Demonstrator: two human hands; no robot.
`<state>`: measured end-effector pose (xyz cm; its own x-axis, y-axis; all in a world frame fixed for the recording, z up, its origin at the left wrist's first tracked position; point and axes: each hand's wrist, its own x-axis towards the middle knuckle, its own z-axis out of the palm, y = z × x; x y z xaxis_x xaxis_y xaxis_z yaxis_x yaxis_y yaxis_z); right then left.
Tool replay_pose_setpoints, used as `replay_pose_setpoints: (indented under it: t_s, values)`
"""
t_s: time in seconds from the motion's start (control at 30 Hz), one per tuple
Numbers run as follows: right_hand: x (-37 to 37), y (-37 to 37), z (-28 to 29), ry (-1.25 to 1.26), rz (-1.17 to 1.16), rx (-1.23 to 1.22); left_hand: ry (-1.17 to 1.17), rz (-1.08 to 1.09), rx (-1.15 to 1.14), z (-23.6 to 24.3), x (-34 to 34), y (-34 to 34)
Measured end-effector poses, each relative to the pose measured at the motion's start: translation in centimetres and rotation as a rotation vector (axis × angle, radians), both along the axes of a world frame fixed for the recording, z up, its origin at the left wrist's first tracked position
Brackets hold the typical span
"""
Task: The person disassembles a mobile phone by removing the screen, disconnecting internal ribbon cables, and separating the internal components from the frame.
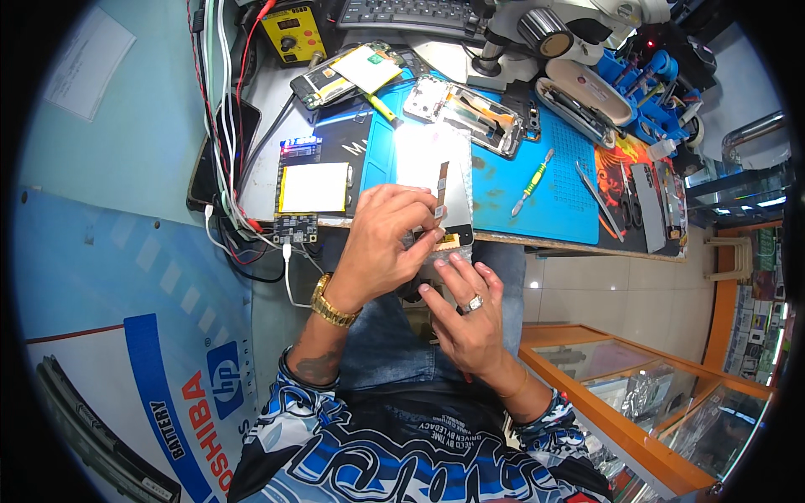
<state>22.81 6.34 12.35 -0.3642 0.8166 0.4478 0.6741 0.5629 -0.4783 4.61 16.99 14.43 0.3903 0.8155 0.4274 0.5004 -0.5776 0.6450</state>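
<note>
Pinching brown ribbon cable at its 6 o'clock end: left hand, fingers closed. Right hand, 5 o'clock, fingers loosely parted. Probably light, bendy, crease-prone; hold by edges.

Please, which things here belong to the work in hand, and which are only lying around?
Likely in the work:
brown strip, at the left hand
pale panel, near both hands

Apparently just lying around:
green double-ended tool
tweezers
open case
keyboard
</note>
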Motion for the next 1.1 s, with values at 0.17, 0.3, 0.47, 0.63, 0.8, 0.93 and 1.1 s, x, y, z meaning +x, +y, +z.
replay_pose_setpoints:
  t_s: [0.17,0.3,0.47,0.63,0.8,0.93,1.1]
  values:
    - [0.0,-0.1,0.0,-0.006,0.006,-0.013,0.006,-0.005,0.017,0.0,0.0,-0.1]
    - [0.0,0.0,0.2,-0.012,-0.013,0.013,0.02,-0.004,0.003,0.4,0.0,-0.1]
    - [-0.2,0.9,1.2,-0.072,-0.013,0.041,-0.014,-0.014,-0.037,0.3,-0.3,0.3]
    - [-0.7,2.2,2.1,-0.153,-0.021,0.049,-0.062,-0.029,-0.046,0.5,-0.4,0.4]
    - [0.2,2.7,2.2,-0.223,-0.066,0.061,-0.076,0.022,-0.09,0.5,-0.3,0.2]
    - [-0.5,2.5,2.7,-0.244,-0.03,0.067,-0.06,0.042,-0.123,0.5,-0.3,0.1]
    - [0.5,2.9,2.5,-0.235,-0.061,0.086,-0.104,0.032,-0.114,0.4,-0.5,-0.1]
